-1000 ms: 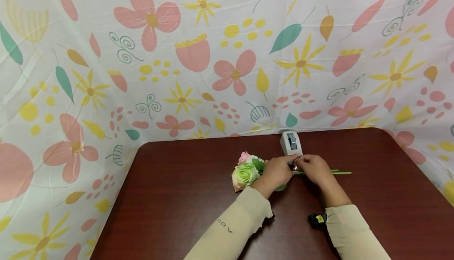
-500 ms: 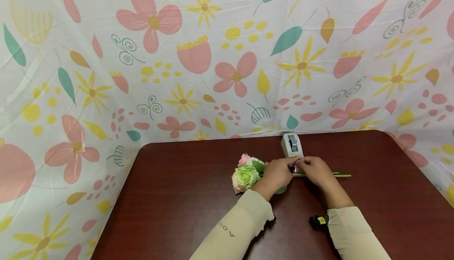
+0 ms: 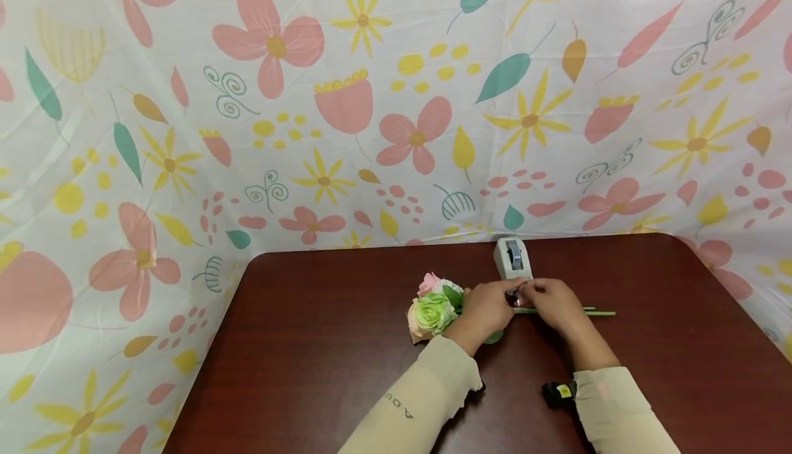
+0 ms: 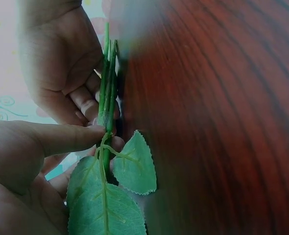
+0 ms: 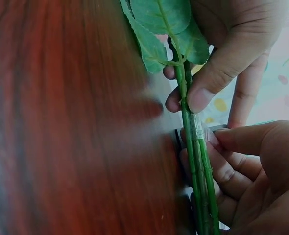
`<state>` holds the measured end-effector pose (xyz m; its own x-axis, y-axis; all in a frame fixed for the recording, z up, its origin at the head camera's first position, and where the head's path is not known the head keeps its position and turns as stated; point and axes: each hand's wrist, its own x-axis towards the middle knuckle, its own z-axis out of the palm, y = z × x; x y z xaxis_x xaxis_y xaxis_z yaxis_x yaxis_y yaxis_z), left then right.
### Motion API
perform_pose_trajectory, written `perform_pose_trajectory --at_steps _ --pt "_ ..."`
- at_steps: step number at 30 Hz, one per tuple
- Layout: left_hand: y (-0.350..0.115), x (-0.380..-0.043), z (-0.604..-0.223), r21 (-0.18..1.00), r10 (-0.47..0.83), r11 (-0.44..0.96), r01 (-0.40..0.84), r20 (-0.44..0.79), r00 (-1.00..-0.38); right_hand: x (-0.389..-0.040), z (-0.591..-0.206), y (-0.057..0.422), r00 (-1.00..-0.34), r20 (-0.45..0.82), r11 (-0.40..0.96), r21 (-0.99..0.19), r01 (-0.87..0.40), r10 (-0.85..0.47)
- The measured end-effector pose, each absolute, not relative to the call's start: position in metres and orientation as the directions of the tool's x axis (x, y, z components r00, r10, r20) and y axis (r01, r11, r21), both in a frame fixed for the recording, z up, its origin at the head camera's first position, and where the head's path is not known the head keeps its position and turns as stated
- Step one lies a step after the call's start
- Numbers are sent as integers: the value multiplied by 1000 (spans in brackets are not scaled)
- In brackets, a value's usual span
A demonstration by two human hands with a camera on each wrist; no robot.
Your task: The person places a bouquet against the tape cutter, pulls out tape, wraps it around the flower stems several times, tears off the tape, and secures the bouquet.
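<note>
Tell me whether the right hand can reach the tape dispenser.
Probably yes: the tape dispenser stands just beyond the right hand, its top uncovered, though that hand appears to pinch clear tape at the stems.

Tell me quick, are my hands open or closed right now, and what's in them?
Left hand: closed, pinching the green stems between thumb and fingers.
Right hand: closed, pinching clear tape at the stems.
</note>
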<state>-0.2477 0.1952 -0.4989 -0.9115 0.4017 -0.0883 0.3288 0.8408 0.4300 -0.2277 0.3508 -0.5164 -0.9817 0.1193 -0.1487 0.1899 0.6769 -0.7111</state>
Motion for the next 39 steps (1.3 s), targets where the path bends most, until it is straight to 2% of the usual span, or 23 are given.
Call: perform_pose_trajectory --at_steps 39 --pt "198 -249 -501 404 387 861 310 -122 -914 -227 -516 347 -974 -142 691 -687 225 176"
